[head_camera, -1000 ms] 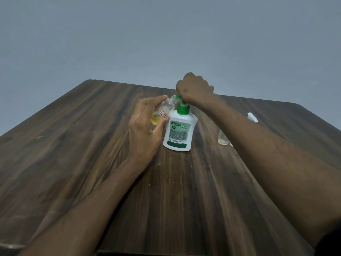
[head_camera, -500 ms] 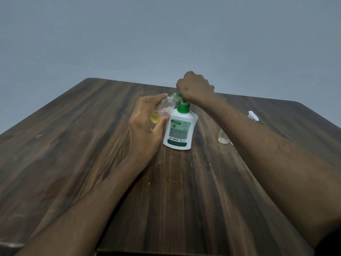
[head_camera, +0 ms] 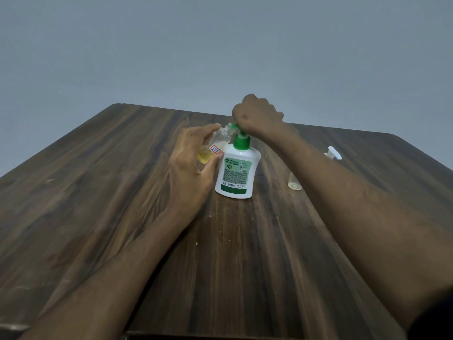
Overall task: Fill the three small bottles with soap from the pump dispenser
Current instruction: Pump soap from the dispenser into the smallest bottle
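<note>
Soap dispenser [head_camera: 237, 171] (white body, green pump) stands upright near the middle of the wooden table [head_camera: 98, 192]. Just left of it, the left hand [head_camera: 191, 165] grips a tilted clear small bottle [head_camera: 212, 149], yellow liquid inside, its mouth at the spout. Atop the pump, the right hand [head_camera: 255, 116] is curled over the head. Right of it, an empty bottle [head_camera: 294, 181] and a white sprayer cap [head_camera: 332, 153].

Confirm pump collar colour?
Green, on the white dispenser; collar shows clearest in the head view.
</note>
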A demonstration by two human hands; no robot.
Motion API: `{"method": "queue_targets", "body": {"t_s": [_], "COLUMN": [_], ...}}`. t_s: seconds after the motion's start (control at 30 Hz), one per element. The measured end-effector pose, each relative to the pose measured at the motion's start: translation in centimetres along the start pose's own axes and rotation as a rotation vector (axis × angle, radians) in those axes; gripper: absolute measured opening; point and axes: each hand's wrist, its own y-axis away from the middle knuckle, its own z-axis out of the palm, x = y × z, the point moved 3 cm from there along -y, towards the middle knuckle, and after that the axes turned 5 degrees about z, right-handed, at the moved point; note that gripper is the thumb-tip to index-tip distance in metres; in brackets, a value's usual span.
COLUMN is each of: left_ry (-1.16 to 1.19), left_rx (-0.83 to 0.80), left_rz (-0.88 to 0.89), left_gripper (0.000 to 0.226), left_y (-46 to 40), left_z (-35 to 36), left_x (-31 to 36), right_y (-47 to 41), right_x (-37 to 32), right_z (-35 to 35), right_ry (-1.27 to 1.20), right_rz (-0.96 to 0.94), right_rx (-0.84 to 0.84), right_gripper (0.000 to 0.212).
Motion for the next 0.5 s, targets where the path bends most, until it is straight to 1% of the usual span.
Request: {"method": "queue_targets", "body": {"t_s": [0.07, 0.2, 0.3, 0.37, 0.43, 0.5], "left_ry": [-0.012, -0.010, -0.017, -0.016, -0.017, -0.029], "left_rx": [-0.005, -0.001, -0.006, -0.004, -0.002, -0.007], "left_rz": [0.002, 0.006, 0.004, 0.002, 0.002, 0.004], "left_gripper": [0.047, 0.047, 0.047, 0.047, 0.047, 0.047], "left_y": [0.01, -0.05, 0.03, 0.05, -0.06, -0.07], "left_z": [-0.01, 0.04, 0.02, -0.03, -0.05, -0.08], "left_x": [-0.05, 0.05, -0.08, 0.11, 0.04, -0.14], "right_y": [0.04, -0.05, -0.02, -0.06, -0.10, -0.01], "right_x": [0.16, -0.01, 0.29, -0.01, -0.19, 0.02], "right_z": [0.30, -0.11, 0.28, 0.12, -0.04, 0.29], "right_ry": [-0.015, -0.009, -0.028, -0.010, -0.004, -0.021], "right_rz": [0.013, 0.004, 0.012, 0.007, 0.004, 0.022], "right_rx": [-0.023, 0.010, -0.019, -0.008, 0.008, -0.013], "right_gripper": [0.012, 0.013, 0.010, 0.009, 0.011, 0.010]}}
